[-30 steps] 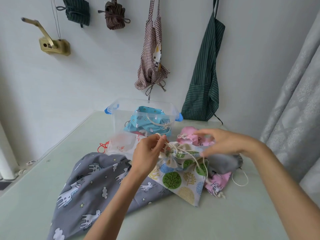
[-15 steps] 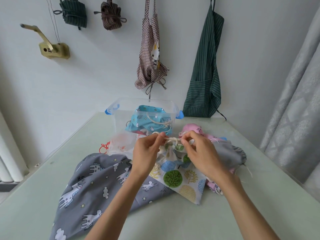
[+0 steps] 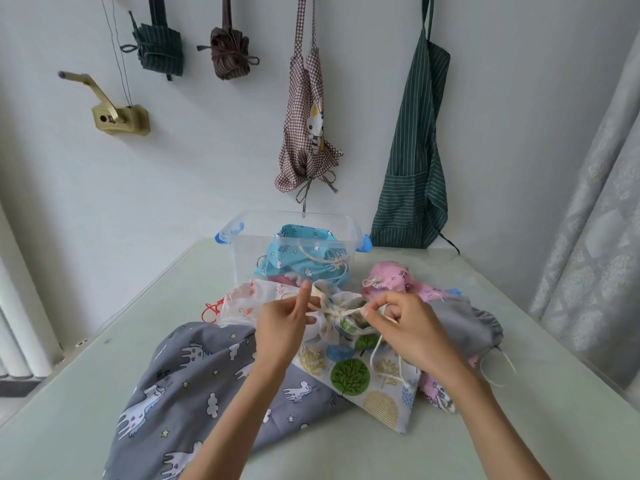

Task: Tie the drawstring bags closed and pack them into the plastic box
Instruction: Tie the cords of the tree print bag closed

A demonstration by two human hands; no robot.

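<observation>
Head view, centre of frame: the tying step is in hand on the tree-print bag, which lies on the table just below the middle of the frame with its mouth gathered. Left hand has thumb and forefinger pinched on one end of the cream drawstring; right hand pinches the other end, fingers curled round the cord. A short length runs taut between the two hands across the puckered neck. Whether a knot has formed there cannot be told.

Judgement: the next move calls for drawing the ends apart to seat the knot, then lifting the bag toward the plastic box, upper centre, behind the hands.

Contents: the clear box, with blue clips at its ends, holds a blue printed bag with its cord tied; something red shows beneath it.

Outstanding, on the table: grey animal-print bag at lower left, flamingo-print bag left of centre, pink bag and plain grey bag at right.
</observation>
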